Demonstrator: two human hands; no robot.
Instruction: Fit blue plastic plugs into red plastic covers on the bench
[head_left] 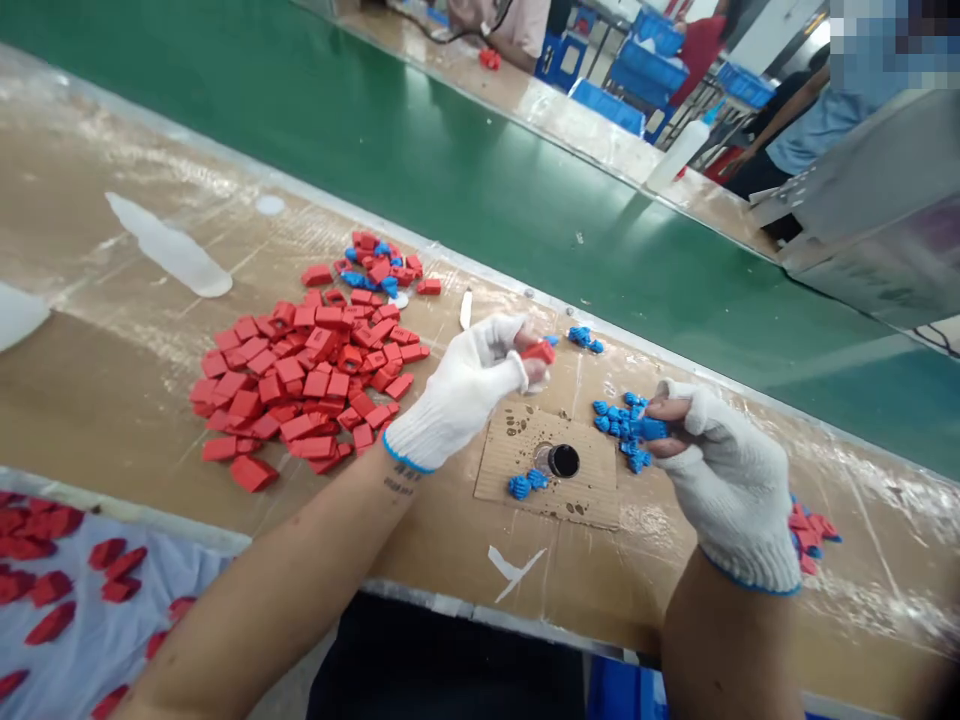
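Note:
My left hand (487, 370), in a white glove with bare fingertips, pinches a red plastic piece (538, 351) above the table. A bit of blue shows beside that piece; whether the two are joined I cannot tell. My right hand (712, 455), gloved the same way, has thumb and finger closed on a blue plastic piece (651, 429) at the edge of a small cluster of blue pieces (619, 418). Between the hands lies a cardboard square (502, 455) with a small cup of dark liquid (564, 461) and a few blue pieces (527, 484) on it.
A large heap of red pieces (307, 375) lies left of my hands, with a mixed red and blue pile (379, 265) behind. More red pieces rest on a plastic sheet (172, 570). Beyond runs a green conveyor belt (450, 190). A white bottle (679, 155) and other people are across it.

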